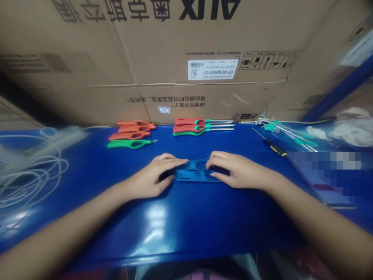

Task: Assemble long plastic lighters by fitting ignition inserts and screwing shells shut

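Note:
Two blue lighter casing halves (190,175) lie side by side on the blue table, hollow inside upward. My left hand (157,175) is at their left end, forefinger stretched to the far half and thumb apart, close to the near one. My right hand (233,169) covers their right end, with curled fingers and thumb gripping there; how much of each half it grips is hidden. Behind them are several orange lighter casings (129,135), a green casing (128,144) with a small metal piece at its tip, and stacked red-and-green lighters (189,128) with metal tubes.
A large cardboard box (116,70) stands along the back. White coiled tubing (29,182) lies left. On the right are a screwdriver (274,147), metal rods with green parts (294,138), crumpled white material (352,126) and a flat, partly blurred device (329,190).

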Motion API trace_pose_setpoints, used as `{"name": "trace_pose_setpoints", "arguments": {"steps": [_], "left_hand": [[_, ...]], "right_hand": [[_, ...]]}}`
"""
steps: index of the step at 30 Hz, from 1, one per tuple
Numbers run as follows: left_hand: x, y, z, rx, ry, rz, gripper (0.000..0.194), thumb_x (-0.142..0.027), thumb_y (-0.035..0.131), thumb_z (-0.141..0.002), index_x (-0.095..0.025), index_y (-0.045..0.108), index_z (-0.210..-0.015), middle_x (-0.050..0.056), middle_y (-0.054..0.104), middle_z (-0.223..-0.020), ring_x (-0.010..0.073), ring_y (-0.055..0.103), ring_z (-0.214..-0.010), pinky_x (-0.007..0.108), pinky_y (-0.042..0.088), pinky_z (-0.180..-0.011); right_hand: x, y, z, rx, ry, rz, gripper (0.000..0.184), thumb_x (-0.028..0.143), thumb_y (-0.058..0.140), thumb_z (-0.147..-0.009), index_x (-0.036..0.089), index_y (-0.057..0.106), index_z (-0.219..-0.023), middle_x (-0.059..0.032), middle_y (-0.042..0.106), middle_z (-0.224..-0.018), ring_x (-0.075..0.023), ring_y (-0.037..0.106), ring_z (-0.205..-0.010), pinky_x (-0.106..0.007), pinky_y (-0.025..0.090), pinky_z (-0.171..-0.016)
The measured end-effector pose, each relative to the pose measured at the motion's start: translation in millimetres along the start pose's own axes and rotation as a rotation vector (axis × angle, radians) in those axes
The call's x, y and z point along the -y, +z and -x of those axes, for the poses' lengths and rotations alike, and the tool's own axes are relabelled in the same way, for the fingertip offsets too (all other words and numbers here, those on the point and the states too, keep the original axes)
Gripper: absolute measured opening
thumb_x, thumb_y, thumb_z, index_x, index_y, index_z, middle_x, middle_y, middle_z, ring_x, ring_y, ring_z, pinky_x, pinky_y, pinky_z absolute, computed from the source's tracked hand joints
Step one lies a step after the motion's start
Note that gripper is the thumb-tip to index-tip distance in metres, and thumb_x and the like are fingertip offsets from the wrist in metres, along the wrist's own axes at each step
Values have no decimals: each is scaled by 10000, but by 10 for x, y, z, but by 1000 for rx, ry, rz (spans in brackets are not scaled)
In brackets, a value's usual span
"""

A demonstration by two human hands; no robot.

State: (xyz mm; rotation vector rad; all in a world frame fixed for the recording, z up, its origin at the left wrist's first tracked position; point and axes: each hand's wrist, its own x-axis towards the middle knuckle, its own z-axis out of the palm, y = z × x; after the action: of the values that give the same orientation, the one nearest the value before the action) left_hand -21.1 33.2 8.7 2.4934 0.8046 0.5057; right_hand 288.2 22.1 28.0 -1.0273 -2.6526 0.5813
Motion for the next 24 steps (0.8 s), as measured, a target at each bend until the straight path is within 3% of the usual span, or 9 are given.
{"name": "trace_pose_setpoints", "arguments": {"steps": [7,11,15,20,24], "left_hand": [[127,61,-25,-107,-6,53,442,-187,536,-980,-277,559,-1412,71,649,-1348,216,582,-1246,430,479,-1094],[129,111,-42,-130,19,53,397,-231,558,-988,-258,592,-1382,80,658,-1341,223,596,-1250,427,492,-1079],[19,92,-38,-107,68,-38,367,-270,553,-1001,-262,615,-1363,74,634,-1381,233,547,-1288,432,458,-1097],[-138,37,-12,-40,50,-168,342,-373,638,-951,-252,671,-1269,67,695,-1216,238,607,-1115,412,472,-983],[-141,25,-6,-13,32,-190,287,-314,588,-973,-258,679,-1239,56,691,-1177,220,625,-1070,390,454,-935]], "right_hand": [[-26,51,-38,-27,33,-5,91,210,597,-933,213,629,-1019,-11,655,-888,-153,592,-786,-264,418,-691],[2,105,-61,-24,91,32,191,268,607,-945,236,615,-1133,27,637,-798,-136,582,-703,-251,372,-630],[14,119,-60,-40,97,77,170,297,607,-949,233,637,-1104,23,655,-831,-132,598,-720,-250,379,-644],[4,103,-57,-84,105,148,117,320,624,-935,221,645,-993,5,662,-900,-142,610,-757,-256,390,-645],[0,102,-59,-97,94,186,149,344,615,-945,224,647,-1027,-23,641,-1049,-138,608,-770,-262,413,-651]]}}
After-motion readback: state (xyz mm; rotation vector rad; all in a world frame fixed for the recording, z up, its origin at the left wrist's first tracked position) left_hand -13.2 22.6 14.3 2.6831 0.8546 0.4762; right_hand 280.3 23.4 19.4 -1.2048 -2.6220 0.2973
